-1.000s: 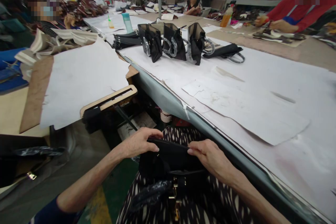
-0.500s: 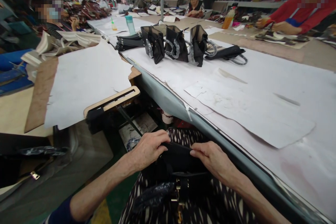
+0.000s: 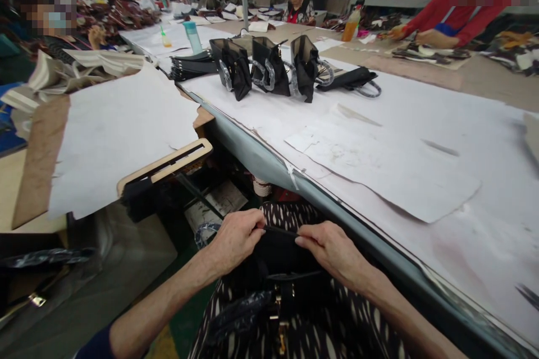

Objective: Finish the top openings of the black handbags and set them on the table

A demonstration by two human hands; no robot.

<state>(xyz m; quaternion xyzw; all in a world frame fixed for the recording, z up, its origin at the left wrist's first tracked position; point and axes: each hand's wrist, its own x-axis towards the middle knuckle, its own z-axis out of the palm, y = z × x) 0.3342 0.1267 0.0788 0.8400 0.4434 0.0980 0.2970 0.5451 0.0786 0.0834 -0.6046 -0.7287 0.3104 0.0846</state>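
A black handbag (image 3: 278, 261) rests on my lap, over a dark patterned skirt, just below the table's edge. My left hand (image 3: 233, 238) pinches the left end of the bag's top rim, fingers curled. My right hand (image 3: 332, 249) pinches the same rim from the right, fingers closed on it. The two hands sit close together. A wrapped handle and gold hardware (image 3: 280, 314) hang on the bag's near side.
A long white-papered table (image 3: 379, 140) runs along my right. Three upright black bags (image 3: 269, 64) and a flat one (image 3: 353, 78) stand at its far end. A paper-covered side bench (image 3: 118, 123) lies left. Other people work at the tables behind.
My hands have drawn closer together along the bag's top rim. The view has shifted slightly left.
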